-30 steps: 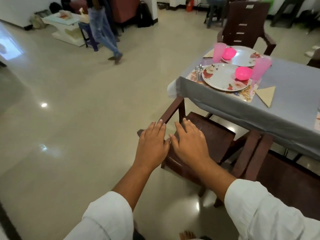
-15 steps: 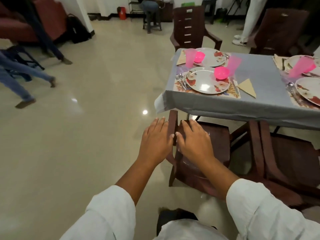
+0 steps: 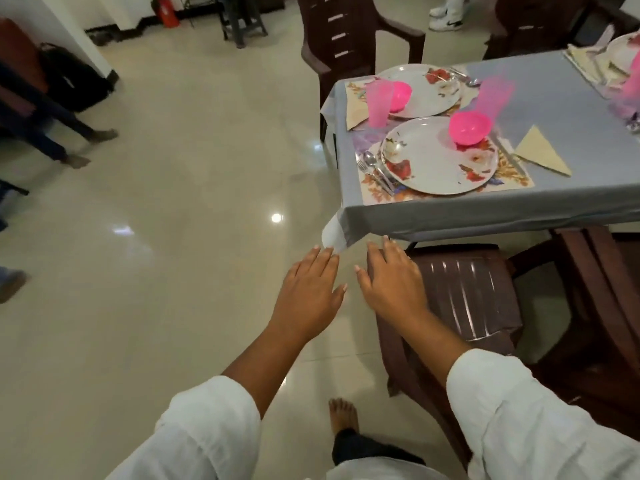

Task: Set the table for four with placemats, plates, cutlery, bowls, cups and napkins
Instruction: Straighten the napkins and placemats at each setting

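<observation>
The table (image 3: pixel 561 98) with a grey cloth stands at the upper right. On the near floral placemat (image 3: pixel 512 183) lie a flowered plate (image 3: pixel 440 168) with a pink bowl (image 3: pixel 470 127), a fork and spoon (image 3: pixel 374 169) at its left and a folded napkin (image 3: pixel 542 152) at its right. A pink cup (image 3: pixel 495 97) stands behind the bowl. A second setting sits beyond, with a plate (image 3: pixel 429 95), a bowl (image 3: pixel 400 95) and a cup (image 3: pixel 378 103). My left hand (image 3: pixel 308 289) and right hand (image 3: pixel 391 278) are held flat, fingers straight, above the floor and the near chair (image 3: pixel 467 292), holding nothing.
Brown plastic chairs stand at the table's far side (image 3: pixel 346 36) and at the right (image 3: pixel 595 306). Another setting shows at the far right edge (image 3: pixel 620 57). People's legs (image 3: pixel 69 133) are at the left on the glossy tiled floor. My bare foot (image 3: pixel 343 415) is below.
The view has come closer to the table and swung left. Both hands stay flat and side by side, now slightly further apart, near the cloth's hanging corner.
</observation>
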